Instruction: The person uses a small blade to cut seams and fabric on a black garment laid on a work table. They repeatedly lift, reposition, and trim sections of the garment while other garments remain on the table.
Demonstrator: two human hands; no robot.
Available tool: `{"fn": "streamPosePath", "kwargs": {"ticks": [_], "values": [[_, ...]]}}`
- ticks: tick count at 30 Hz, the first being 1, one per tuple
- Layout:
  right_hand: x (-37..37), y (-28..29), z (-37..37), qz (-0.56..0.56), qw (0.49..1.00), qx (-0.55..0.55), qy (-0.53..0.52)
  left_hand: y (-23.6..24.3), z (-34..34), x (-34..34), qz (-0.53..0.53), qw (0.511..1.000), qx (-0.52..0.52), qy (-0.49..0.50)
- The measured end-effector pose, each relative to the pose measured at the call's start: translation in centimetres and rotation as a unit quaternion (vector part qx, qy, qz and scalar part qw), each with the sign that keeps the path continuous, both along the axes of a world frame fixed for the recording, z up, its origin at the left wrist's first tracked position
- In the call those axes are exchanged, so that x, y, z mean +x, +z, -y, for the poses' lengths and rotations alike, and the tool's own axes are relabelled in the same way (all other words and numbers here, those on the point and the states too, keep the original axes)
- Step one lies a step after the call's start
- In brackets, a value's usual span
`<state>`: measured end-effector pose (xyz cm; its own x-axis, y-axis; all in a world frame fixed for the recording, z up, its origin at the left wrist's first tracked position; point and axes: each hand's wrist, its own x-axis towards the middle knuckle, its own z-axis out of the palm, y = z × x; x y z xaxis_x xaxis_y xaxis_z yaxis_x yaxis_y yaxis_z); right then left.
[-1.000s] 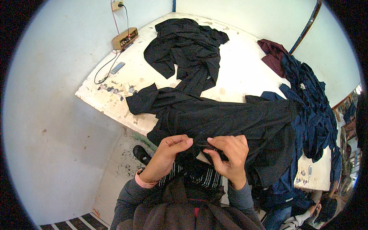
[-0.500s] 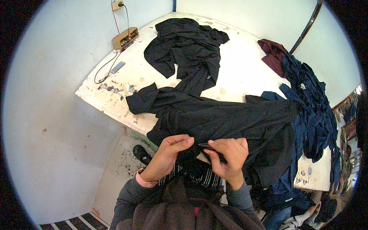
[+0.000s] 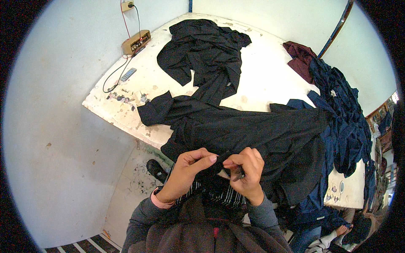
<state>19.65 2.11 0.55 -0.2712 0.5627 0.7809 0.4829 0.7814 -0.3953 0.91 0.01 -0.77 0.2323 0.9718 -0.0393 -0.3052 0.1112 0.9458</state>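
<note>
A black garment (image 3: 249,130) lies across the table's near edge and hangs over it towards me. My left hand (image 3: 190,170) pinches the garment's near edge between thumb and forefinger; whether a thread is also caught there is too small to tell. Just to the right, my right hand (image 3: 247,170) is closed, thumb and forefinger pressed together close to the cloth. Small dark metal thread snips (image 3: 238,173) sit tucked in its curled fingers, mostly hidden. A narrow gap separates the two hands' fingertips.
Another crumpled black garment (image 3: 202,50) lies farther back on the white table (image 3: 263,80). Navy garments (image 3: 344,118) and a maroon cloth (image 3: 300,61) are heaped on the right. A brown radio (image 3: 137,42) and remote control (image 3: 128,74) stand left. Another person's hand (image 3: 342,230) shows lower right.
My right hand has turned and moved slightly left. The snips' points, which faced the left fingertips, are now folded back into the palm. The left hand has shifted slightly right.
</note>
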Motion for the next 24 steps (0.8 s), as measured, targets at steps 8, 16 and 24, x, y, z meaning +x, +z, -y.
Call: {"fn": "streamPosePath", "kwargs": {"ticks": [8,16,24], "values": [[0.7,0.4,1.3,-0.056,0.996,-0.063,-0.005,-0.6,-0.3,-0.2,0.097,0.991,-0.077,0.058],[1.1,-0.1,0.9,-0.004,0.996,-0.063,-0.054,-0.1,-0.2,-0.2,0.137,0.986,-0.092,0.036],[0.6,0.7,1.1,0.039,0.997,-0.014,-0.067,-0.2,0.0,0.1,0.124,0.988,-0.086,0.028]]}}
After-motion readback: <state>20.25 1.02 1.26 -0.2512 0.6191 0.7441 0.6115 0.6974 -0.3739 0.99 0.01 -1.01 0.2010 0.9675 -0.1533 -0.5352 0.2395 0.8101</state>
